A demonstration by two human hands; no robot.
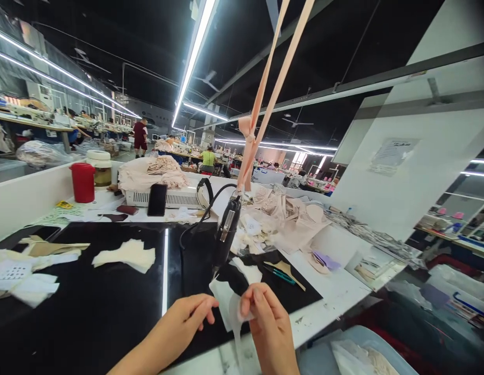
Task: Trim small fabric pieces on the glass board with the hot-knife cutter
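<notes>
Bottom centre of the frame, my left hand point(183, 323) and right hand point(270, 328) are both pinching a thin white scrap of fabric point(226, 304), held just above the black worktop point(109, 302). The black handheld tool point(226, 232) hangs on pink straps point(280, 78), its tip right over the scrap. If it swings, I reckon it catches my fingertips. The limp scrap could also slip from my pinch.

both forearms point(148, 349) cut off at bottom edge
</notes>
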